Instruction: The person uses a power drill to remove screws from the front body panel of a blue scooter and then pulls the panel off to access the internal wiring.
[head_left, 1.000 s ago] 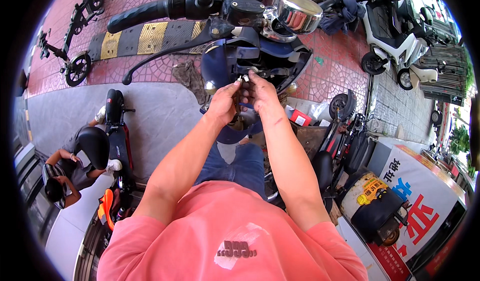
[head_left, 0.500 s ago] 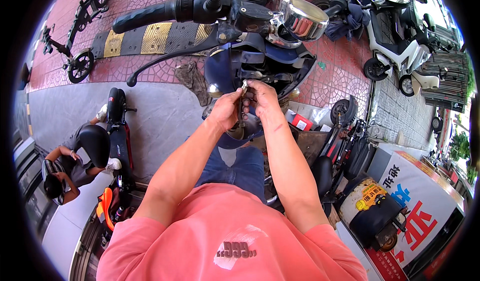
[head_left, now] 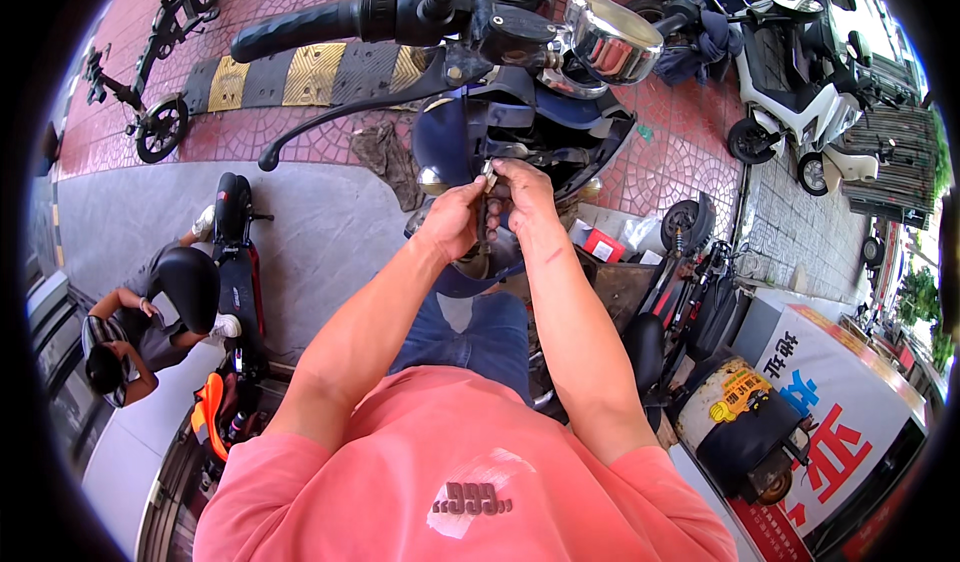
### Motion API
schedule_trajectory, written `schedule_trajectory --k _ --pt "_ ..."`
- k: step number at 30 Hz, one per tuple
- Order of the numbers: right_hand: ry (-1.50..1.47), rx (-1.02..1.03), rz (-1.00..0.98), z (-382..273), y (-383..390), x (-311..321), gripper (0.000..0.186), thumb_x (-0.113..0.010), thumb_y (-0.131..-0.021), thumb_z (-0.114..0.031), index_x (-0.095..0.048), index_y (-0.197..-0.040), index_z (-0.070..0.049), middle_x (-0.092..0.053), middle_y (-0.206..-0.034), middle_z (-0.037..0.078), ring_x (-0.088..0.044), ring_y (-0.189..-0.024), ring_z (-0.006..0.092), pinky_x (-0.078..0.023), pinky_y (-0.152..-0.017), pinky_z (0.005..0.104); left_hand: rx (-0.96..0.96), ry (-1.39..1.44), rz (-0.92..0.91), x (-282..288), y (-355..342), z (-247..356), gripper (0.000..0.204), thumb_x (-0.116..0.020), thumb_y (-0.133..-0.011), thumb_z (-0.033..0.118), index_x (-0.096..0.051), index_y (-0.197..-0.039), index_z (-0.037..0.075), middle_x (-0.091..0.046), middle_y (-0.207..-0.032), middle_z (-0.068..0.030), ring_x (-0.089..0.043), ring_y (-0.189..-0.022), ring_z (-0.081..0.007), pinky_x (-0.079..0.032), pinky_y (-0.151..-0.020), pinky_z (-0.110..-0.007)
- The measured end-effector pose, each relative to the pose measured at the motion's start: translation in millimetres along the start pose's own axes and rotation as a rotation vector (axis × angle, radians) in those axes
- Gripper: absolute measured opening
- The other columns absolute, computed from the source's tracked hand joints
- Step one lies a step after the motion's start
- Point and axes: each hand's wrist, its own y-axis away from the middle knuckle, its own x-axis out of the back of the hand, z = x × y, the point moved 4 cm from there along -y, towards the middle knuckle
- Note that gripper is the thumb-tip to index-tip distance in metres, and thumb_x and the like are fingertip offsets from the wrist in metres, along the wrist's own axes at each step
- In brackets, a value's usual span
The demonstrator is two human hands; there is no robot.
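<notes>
Close together in front of me, both hands work at the opened dark blue front panel [head_left: 440,134] of a scooter. My left hand [head_left: 452,222] pinches a small pale, shiny piece [head_left: 489,171] between thumb and fingers. From the other side, my right hand [head_left: 526,197] has its thumb and forefinger closed on the same piece. It looks like a small connector, but its exact kind is hard to make out. Dark strands, perhaps wires, run down between the palms. Above the hands are the handlebar grip [head_left: 300,30], a long black lever [head_left: 340,112] and a chrome round housing [head_left: 612,40].
A dark rag [head_left: 385,165] lies on the ground left of the scooter. At the left, another person [head_left: 125,337] sits beside a parked scooter [head_left: 236,252]. A red box [head_left: 603,246] and a dark bike [head_left: 690,292] are at the right. A white scooter [head_left: 800,112] stands farther off.
Both hands keep their pinch on the small piece with hardly any movement. The scooter's handlebar appears slightly farther right and lower in the view.
</notes>
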Motion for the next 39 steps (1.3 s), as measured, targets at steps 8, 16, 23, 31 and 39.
schedule_trajectory --k 8,16,23,31,39 --pt "-0.064 -0.016 0.016 3.8 3.3 -4.2 0.016 -0.068 -0.096 -0.018 -0.066 -0.094 -0.002 -0.065 -0.072 0.013 -0.054 -0.047 0.0230 -0.039 -0.037 0.0373 -0.022 -0.003 0.024 5.0 0.5 1.2 0.037 -0.043 -0.113 0.040 -0.064 -0.110 0.010 -0.059 -0.086 0.0007 -0.054 -0.073 -0.0164 -0.048 -0.067 -0.037" --pt "-0.121 -0.032 0.053 3.5 6.4 -5.6 0.011 -0.068 -0.095 -0.013 -0.068 -0.091 -0.003 -0.063 -0.066 0.010 -0.051 -0.043 0.0198 -0.038 -0.035 0.0362 -0.013 -0.061 0.076 0.9 -0.1 5.1 0.036 -0.045 -0.113 0.036 -0.065 -0.105 0.008 -0.059 -0.080 -0.0012 -0.056 -0.067 -0.0169 -0.048 -0.060 -0.036" --pt "-0.034 -0.091 0.051 -1.1 5.3 -1.9 0.019 -0.068 -0.096 -0.022 -0.067 -0.086 -0.006 -0.059 -0.063 0.007 -0.049 -0.044 0.0194 -0.035 -0.036 0.0362 -0.073 0.033 0.093 -6.4 -4.8 -1.5 0.036 -0.045 -0.113 0.036 -0.065 -0.104 0.007 -0.059 -0.080 -0.0009 -0.055 -0.067 -0.0160 -0.048 -0.062 -0.034" --pt "0.012 -0.152 0.111 -5.2 9.6 -2.8 0.020 -0.070 -0.096 -0.025 -0.067 -0.085 -0.010 -0.055 -0.062 0.001 -0.046 -0.042 0.0135 -0.030 -0.036 0.0315 -0.124 0.091 0.093 -10.3 -13.6 -7.7 0.033 -0.044 -0.114 0.033 -0.063 -0.104 0.007 -0.056 -0.082 -0.0009 -0.049 -0.071 -0.0164 -0.045 -0.067 -0.031" --pt "0.126 -0.207 0.027 -6.1 2.5 9.4 0.029 -0.066 -0.097 -0.040 -0.065 -0.084 -0.015 -0.056 -0.062 0.002 -0.044 -0.041 0.0145 -0.032 -0.039 0.0298 -0.151 0.066 0.094 -16.8 -22.4 -12.0 0.032 -0.046 -0.113 0.034 -0.060 -0.098 0.009 -0.053 -0.081 -0.0006 -0.046 -0.068 -0.0163 -0.042 -0.065 -0.033"
